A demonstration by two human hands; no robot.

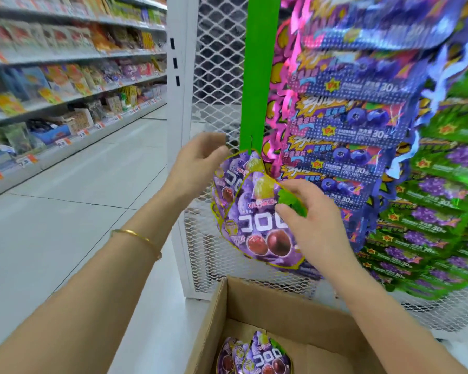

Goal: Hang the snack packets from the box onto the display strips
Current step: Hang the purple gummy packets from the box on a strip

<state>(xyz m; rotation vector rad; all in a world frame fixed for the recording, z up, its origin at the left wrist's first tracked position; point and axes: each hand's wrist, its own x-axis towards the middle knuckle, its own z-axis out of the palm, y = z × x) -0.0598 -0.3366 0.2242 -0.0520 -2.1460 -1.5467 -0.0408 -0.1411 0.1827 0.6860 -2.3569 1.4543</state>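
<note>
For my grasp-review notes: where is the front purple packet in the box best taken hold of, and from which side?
Probably its far top edge, pinched from above: the front purple packet lies flat in the open-topped box, overlapping a second packet on its left, with that edge exposed.

bright, even shop light leaves shadows faint: a pale sheen on the floor (65, 225) and soft shade inside the box (281, 311). the hanging packets (357, 120) at the upper right smear with motion blur and flash foil glare, the shelves (65, 58) at left are soft, and the grape packet (257, 220) at centre is sharper. the wide lens bends straight lines near the edges.
</note>
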